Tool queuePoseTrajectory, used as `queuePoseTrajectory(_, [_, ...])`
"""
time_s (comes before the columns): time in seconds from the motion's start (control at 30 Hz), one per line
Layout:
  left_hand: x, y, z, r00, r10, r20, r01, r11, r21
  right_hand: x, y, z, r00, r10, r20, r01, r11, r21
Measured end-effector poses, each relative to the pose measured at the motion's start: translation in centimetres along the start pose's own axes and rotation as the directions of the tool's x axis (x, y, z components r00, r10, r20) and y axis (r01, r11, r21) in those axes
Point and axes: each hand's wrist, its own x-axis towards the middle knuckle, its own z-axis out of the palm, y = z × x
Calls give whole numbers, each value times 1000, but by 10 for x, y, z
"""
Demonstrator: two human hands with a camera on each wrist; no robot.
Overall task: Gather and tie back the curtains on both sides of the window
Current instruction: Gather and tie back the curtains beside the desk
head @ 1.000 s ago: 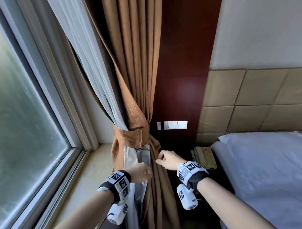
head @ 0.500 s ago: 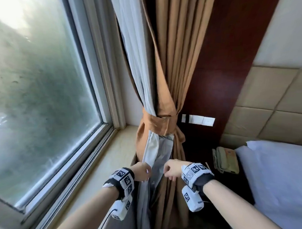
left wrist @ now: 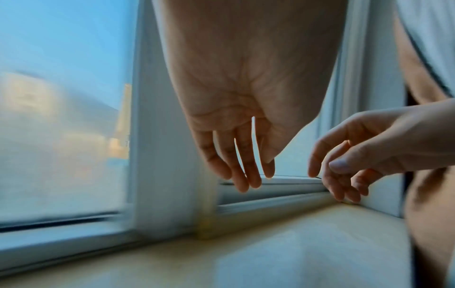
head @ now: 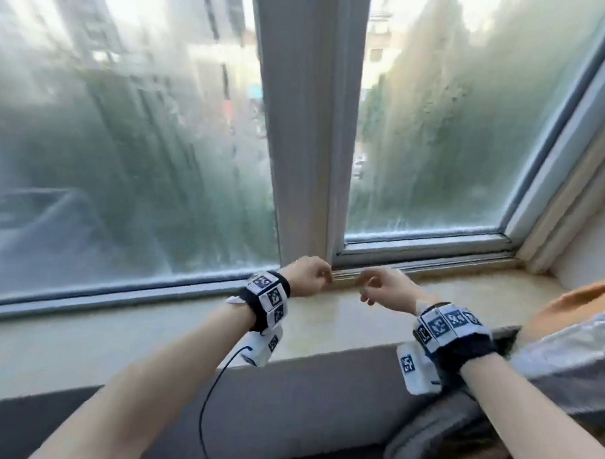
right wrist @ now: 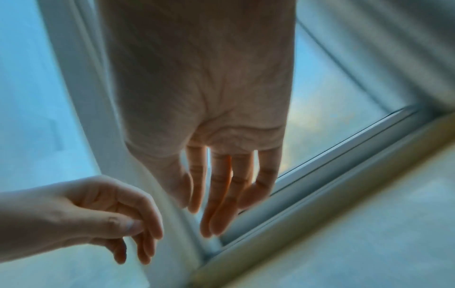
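Only the lower part of the orange curtain [head: 573, 299] with its grey lining [head: 564, 351] shows, at the right edge of the head view; its tie is out of frame. My left hand [head: 309, 276] and right hand [head: 381, 287] hover side by side over the window sill, left of the curtain and apart from it. Neither holds anything. In the left wrist view the left hand's fingers [left wrist: 242, 165] hang loose and the curtain [left wrist: 430, 214] sits at the far right. The right wrist view shows the right hand's fingers [right wrist: 221, 194] relaxed and straight.
A pale window post [head: 304, 126] rises just behind the hands, between two misted panes. The beige sill [head: 325, 326] runs left to right under them, with a dark wall [head: 288, 400] below. A thin black cable [head: 216, 391] hangs from my left wrist.
The view has swung left, from the tied curtain by the bed to the window. Both hands have let go of the curtain folds and moved over the sill.
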Motion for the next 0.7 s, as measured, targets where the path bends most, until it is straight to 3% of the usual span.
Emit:
queuePoseTrajectory(0.07, [-59,-46,-25,986,-141,-88,140,990,-17,25,-55,40,987,-128,98,131,991,-24])
queuePoseTrajectory(0.13, [-127,-92,-46,943,-274,-189,269,962,-53,45,-119,86,950,-231,211,244,969,-34])
queuePoseTrajectory(0.23, [-237,-157,-67,825,-484,-293,462,875,-146,54,-222,158,856,-386,344,427,903,-46])
queuePoseTrajectory(0.33, [-352,-217,-79,653,-663,-366,631,744,-221,49,-313,232,756,-496,427,552,834,-9])
queuePoseTrajectory(0.43, [-475,-268,-78,489,-764,-420,730,622,-282,31,-405,320,626,-576,526,672,741,12])
queuePoseTrajectory(0.5, [-542,-295,-77,379,-800,-465,762,555,-333,19,-459,365,565,-622,541,737,676,8])
queuePoseTrajectory(0.6, [-650,-334,-86,174,-824,-539,802,436,-408,-3,-552,438,464,-687,559,823,568,16])
queuePoseTrajectory(0.7, [-731,-359,-96,-34,-797,-603,829,315,-462,-14,-626,490,420,-747,515,868,496,12])
